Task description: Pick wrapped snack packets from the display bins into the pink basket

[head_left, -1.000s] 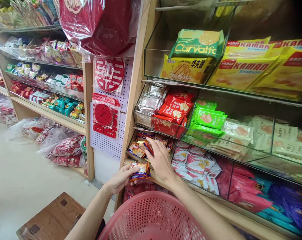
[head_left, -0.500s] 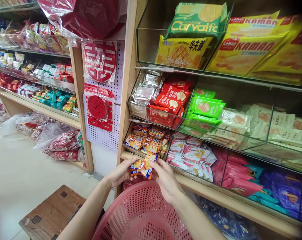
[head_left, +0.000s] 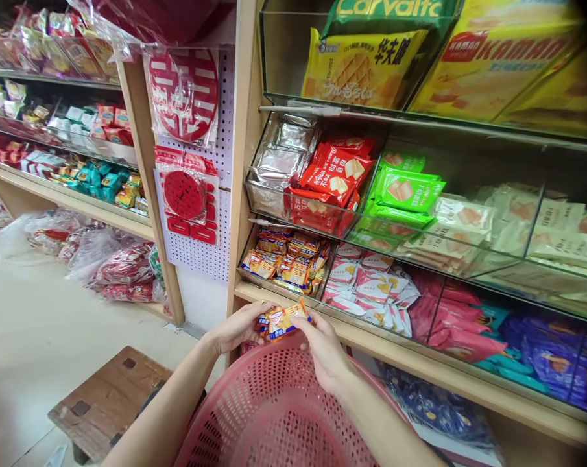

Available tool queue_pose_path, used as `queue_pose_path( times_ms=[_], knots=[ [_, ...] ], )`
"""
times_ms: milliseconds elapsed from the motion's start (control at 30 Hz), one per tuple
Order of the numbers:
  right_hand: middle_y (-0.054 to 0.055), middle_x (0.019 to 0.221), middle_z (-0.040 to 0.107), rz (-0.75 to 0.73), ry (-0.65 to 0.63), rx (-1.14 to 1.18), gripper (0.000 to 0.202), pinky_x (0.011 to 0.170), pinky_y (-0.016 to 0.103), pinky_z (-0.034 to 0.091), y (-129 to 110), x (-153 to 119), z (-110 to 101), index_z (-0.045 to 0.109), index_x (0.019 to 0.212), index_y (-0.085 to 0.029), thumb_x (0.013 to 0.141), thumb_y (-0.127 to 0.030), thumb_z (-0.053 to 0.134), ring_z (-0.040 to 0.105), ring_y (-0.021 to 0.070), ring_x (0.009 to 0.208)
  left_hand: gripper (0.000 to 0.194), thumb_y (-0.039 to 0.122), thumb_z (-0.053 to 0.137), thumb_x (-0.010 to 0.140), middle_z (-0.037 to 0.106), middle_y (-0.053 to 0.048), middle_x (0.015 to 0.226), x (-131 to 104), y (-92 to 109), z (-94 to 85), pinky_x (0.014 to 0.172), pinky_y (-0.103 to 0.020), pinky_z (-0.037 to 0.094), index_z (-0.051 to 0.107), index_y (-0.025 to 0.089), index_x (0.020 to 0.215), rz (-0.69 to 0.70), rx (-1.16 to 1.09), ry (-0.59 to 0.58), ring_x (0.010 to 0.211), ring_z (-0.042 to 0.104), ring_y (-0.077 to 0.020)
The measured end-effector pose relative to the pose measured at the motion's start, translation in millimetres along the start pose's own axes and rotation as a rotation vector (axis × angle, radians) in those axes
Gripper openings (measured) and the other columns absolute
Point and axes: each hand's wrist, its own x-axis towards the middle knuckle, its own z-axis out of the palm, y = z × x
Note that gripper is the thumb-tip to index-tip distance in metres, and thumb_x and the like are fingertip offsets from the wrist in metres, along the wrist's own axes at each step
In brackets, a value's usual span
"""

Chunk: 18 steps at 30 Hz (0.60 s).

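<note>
Small orange-and-blue snack packets [head_left: 282,320] are held between my two hands, over the far rim of a pink perforated basket [head_left: 293,415]. My left hand [head_left: 242,329] is closed on packets at the left, its fingers partly behind them. My right hand [head_left: 322,350] pinches the right end of the front packet. How many packets lie behind it cannot be made out. Just beyond, a clear bin [head_left: 257,280] holds similar orange-and-blue packets [head_left: 293,269]. White-and-pink packets [head_left: 371,285] fill the compartment to its right.
Shelves above hold red packets [head_left: 339,172], green packets [head_left: 405,190] and yellow bags [head_left: 361,68]. A wooden stool [head_left: 106,395] stands on the floor at lower left. Bagged goods [head_left: 128,272] lie under the left shelves. A wooden shelf edge [head_left: 419,360] runs beyond the basket.
The front packet has turned from steeply tilted to nearly level between my hands. The view has shifted, so the upper shelves sit higher in the picture.
</note>
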Motion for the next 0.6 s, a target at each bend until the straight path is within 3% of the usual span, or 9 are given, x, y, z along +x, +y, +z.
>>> queue_pose_path(
  times_ms=[200, 367, 500, 600],
  knots=[
    [0.000, 0.075, 0.066, 0.059, 0.023, 0.150, 0.036, 0.051, 0.020, 0.029, 6.8, -1.9, -5.7, 0.063, 0.083, -0.018, 0.054, -0.037, 0.074, 0.049, 0.0100, 0.061, 0.038, 0.046, 0.054, 0.079, 0.062, -0.004, 0.087, 1.4, -2.6, -0.4, 0.046, -0.019, 0.044, 0.056, 0.019, 0.106, -0.022, -0.021, -0.035, 0.059, 0.055, -0.0099],
    [-0.002, 0.070, 0.065, 0.027, 0.093, 0.211, 0.039, 0.051, 0.022, 0.030, 2.7, -6.9, 0.3, 0.062, 0.077, -0.018, 0.047, -0.037, 0.078, 0.051, 0.0106, 0.061, 0.041, 0.048, 0.049, 0.082, 0.063, -0.007, 0.087, 3.8, -2.7, -1.9, 0.046, -0.020, 0.043, 0.056, 0.016, 0.106, -0.050, -0.055, -0.086, 0.059, 0.056, -0.0115],
    [-0.001, 0.074, 0.068, 0.008, 0.118, 0.202, 0.037, 0.062, 0.026, 0.040, 4.7, -10.0, 9.5, 0.060, 0.078, -0.019, 0.050, -0.038, 0.075, 0.059, 0.0163, 0.073, 0.047, 0.054, 0.045, 0.081, 0.064, -0.008, 0.083, 1.9, -1.4, 0.8, 0.046, -0.019, 0.042, 0.058, 0.014, 0.101, -0.060, -0.023, -0.094, 0.058, 0.055, -0.0106],
    [0.000, 0.081, 0.069, -0.048, 0.100, 0.209, 0.036, 0.074, 0.029, 0.043, 13.5, -9.1, 14.9, 0.060, 0.081, -0.020, 0.054, -0.038, 0.074, 0.060, 0.0185, 0.083, 0.040, 0.048, 0.057, 0.077, 0.062, -0.003, 0.080, -1.9, 0.4, 3.8, 0.048, -0.018, 0.042, 0.057, 0.016, 0.101, -0.002, 0.064, -0.040, 0.059, 0.054, -0.0091]
  ],
)
